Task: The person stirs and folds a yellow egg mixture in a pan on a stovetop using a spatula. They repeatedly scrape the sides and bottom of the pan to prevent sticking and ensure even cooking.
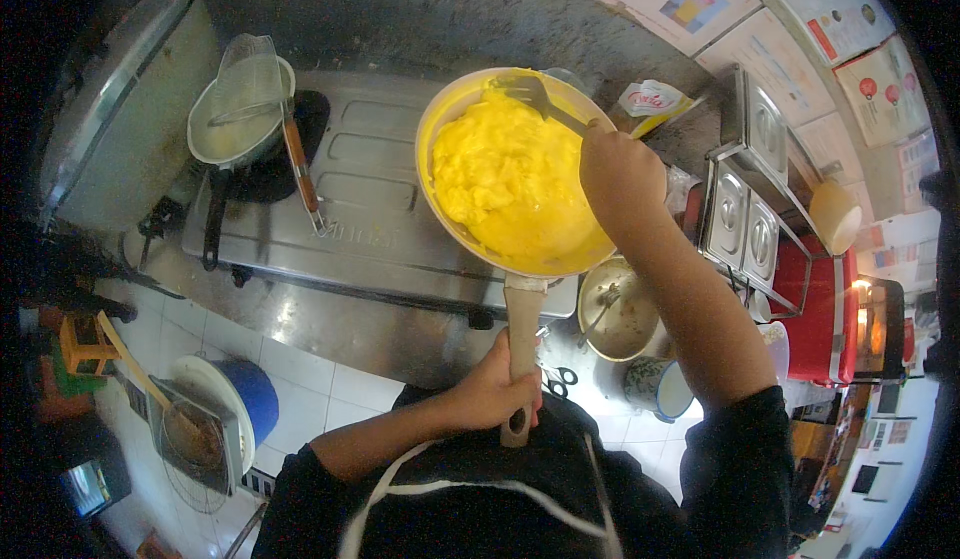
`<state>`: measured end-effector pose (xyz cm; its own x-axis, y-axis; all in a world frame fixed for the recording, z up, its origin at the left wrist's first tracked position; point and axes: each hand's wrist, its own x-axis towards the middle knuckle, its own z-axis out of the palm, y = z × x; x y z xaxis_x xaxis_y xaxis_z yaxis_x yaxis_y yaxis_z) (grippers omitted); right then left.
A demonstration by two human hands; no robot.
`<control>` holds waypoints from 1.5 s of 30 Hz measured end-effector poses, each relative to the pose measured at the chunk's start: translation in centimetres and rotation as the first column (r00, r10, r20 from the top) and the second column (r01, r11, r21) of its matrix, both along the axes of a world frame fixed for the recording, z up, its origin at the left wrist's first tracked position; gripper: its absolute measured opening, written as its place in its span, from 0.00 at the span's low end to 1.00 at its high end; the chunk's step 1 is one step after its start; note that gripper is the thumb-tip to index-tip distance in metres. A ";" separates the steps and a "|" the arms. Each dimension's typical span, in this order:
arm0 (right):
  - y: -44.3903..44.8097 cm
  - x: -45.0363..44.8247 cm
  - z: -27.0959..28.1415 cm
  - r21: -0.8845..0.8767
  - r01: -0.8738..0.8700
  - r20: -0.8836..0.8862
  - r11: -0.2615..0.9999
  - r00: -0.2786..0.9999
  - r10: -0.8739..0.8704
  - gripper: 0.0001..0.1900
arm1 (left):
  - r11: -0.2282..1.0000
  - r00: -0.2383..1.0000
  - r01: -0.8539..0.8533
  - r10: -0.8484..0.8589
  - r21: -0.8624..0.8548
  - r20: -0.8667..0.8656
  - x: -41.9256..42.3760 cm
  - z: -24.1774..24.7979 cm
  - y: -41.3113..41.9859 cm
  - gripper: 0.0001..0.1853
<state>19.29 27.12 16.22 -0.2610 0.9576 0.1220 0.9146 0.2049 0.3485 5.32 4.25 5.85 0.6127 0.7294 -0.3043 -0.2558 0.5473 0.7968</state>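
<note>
My left hand (499, 390) grips the beige handle of a frying pan (424, 176), tilted over the right part of a steel gas stove (360, 176). Soft yellow scrambled egg (510, 169) covers most of the pan's inside. My right hand (622, 172) is closed around the handle of a dark slotted turner (525, 93), whose head lies at the egg's far edge against the pan wall. At the stove's left, a smaller pan (196, 135) with a black handle stands on a burner, a wire strainer (247, 82) with a wooden handle resting across it.
Right of the stove are a metal bowl (585, 296) with a spoon, scissors (559, 380), an enamel mug (652, 386), lidded steel containers (727, 214) in a rack and a red box (817, 311). A blue bucket (255, 401) is below left, near a long-handled wire skimmer (195, 439). Part of another person shows far left.
</note>
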 end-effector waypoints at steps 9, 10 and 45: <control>1.6 2.4 -1.1 -0.103 -0.207 0.008 0.973 0.978 0.209 0.23 | 0.996 0.996 0.089 -0.088 -0.032 0.020 -1.6 0.2 0.7 0.28; 2.0 2.8 -1.0 -0.108 -0.269 0.024 0.957 0.962 0.273 0.23 | 0.995 0.995 0.094 -0.094 -0.032 0.013 -1.7 0.2 0.8 0.28; 4.0 -2.3 3.9 -0.033 -0.399 0.271 0.917 0.879 0.392 0.09 | 0.996 0.997 0.070 -0.072 -0.062 -0.025 -1.8 0.6 0.5 0.29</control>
<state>16.98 31.14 20.17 -0.6430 0.7657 0.0153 0.6314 0.5188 0.5763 3.51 4.78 6.44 0.6534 0.6635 -0.3645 -0.1931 0.6116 0.7673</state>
